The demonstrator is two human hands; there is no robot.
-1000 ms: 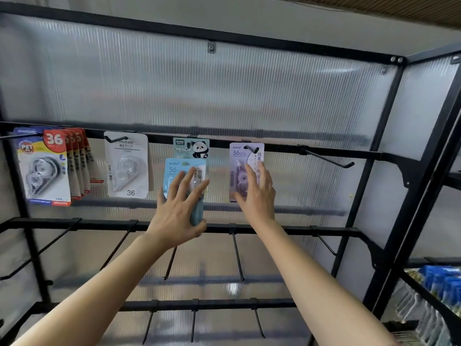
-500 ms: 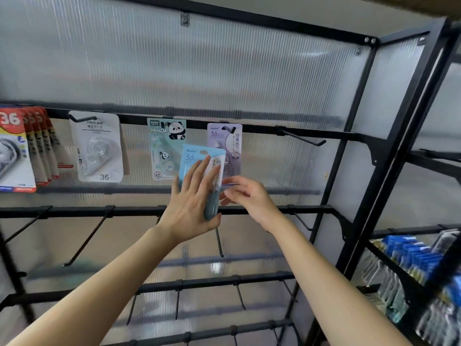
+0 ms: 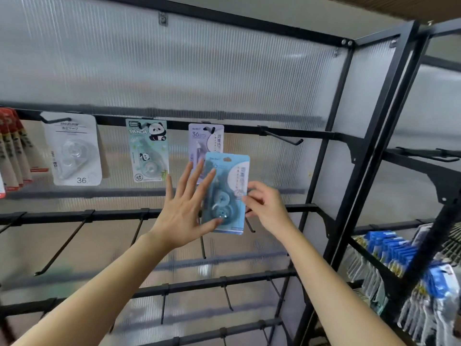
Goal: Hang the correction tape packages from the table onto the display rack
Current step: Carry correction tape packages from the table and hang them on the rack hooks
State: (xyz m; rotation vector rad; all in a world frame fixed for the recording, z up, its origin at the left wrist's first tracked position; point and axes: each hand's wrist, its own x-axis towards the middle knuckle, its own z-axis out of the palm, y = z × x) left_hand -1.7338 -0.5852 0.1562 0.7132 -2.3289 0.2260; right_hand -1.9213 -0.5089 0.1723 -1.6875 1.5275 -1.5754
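Grip of the right hand (image 3: pixel 264 206): fingers and thumb pinch the right edge of the blue pack (image 3: pixel 232 186), which is held upright. Left hand (image 3: pixel 184 213): fingers straight and spread, laid against the pack's left front, thumb touching its lower edge. The pack is in the air before the rack (image 3: pixel 50 217), between both hands, not yet hung. Its top overlaps the lower part of the purple pack (image 3: pixel 205 138) hanging from the top rail. The panda pack (image 3: pixel 147 151) hangs further left. A hook (image 3: pixel 282 137) juts out up and to the right.
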